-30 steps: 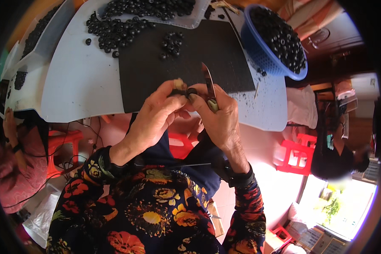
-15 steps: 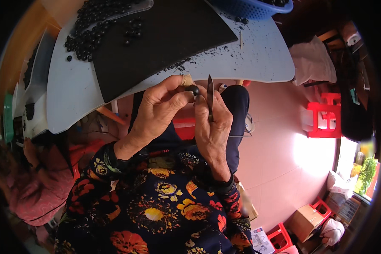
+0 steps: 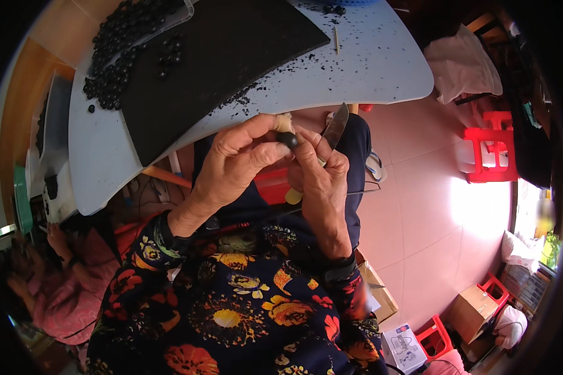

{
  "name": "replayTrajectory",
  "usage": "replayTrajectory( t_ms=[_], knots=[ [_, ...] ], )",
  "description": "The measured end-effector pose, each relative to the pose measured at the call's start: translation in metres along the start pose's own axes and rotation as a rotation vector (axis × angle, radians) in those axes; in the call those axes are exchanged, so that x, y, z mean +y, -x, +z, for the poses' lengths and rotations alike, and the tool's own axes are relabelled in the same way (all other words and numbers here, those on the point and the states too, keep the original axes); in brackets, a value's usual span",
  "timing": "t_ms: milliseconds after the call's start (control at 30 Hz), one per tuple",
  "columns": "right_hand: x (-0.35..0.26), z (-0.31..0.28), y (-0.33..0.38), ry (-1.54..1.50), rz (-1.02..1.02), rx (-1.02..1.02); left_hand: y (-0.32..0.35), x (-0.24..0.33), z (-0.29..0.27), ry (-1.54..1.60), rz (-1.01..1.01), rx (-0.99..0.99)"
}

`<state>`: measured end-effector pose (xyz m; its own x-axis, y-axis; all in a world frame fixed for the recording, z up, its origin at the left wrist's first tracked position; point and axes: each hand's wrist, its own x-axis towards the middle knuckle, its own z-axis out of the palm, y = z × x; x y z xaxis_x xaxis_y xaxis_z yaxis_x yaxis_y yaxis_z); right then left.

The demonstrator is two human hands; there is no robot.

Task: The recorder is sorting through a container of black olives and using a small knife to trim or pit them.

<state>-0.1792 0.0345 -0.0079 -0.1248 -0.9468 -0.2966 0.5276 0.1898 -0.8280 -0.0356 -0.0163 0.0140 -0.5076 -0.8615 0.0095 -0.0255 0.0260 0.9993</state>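
My left hand [image 3: 230,161] pinches a small, smooth black ball [image 3: 287,139] between thumb and fingertips, just beyond my lap. A tan wrap [image 3: 284,122] covers the tip of its index finger. In my right hand [image 3: 322,184] is a knife [image 3: 336,127], its blade pointing away and to the right. The lower part of the knife is mostly hidden by my fingers; a yellowish end shows below them. My right thumb and fingertips meet the ball's right side. I cannot tell what kind of thing the ball is.
On the pale table [image 3: 381,78] lie a black mat [image 3: 231,47], a heap of black balls [image 3: 116,65], dark crumbs [image 3: 241,97] and a thin stick [image 3: 336,40]. A blue basket [image 3: 350,2] shows at the far edge. Another person's arm [image 3: 59,244] is at left. Red stools [image 3: 491,153] stand right.
The knife has tilted to the right, its blade now turned broadside and away from the ball. My right wrist has turned, and the view has shifted slightly.
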Motion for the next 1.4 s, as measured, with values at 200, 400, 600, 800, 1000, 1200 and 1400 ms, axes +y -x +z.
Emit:
replayTrajectory(
  t_ms=[200, 400, 600, 800, 1000, 1200, 1400],
  knots=[
    [0.002, -0.004, -0.003, 0.585, -0.453, 0.102, -0.004, -0.011, 0.003, 0.459, -0.131, -0.056],
    [0.007, -0.011, -0.003, 0.847, -0.561, 0.08, -0.004, -0.014, 0.005, 0.496, -0.188, -0.038],
    [0.008, -0.01, -0.003, 0.942, -0.625, 0.064, -0.01, -0.01, 0.003, 0.482, -0.188, -0.104],
    [0.008, -0.011, -0.002, 0.956, -0.622, 0.061, -0.009, -0.01, 0.004, 0.491, -0.204, -0.082],
    [0.008, -0.012, -0.003, 0.976, -0.6, 0.055, -0.007, -0.007, 0.006, 0.49, -0.208, -0.058],
    [0.008, -0.015, -0.002, 1.012, -0.637, 0.064, -0.007, -0.012, 0.004, 0.537, -0.245, -0.087],
    [0.006, -0.018, 0.005, 1.077, -0.624, 0.058, -0.001, -0.014, 0.009, 0.573, -0.282, -0.051]
  ],
)
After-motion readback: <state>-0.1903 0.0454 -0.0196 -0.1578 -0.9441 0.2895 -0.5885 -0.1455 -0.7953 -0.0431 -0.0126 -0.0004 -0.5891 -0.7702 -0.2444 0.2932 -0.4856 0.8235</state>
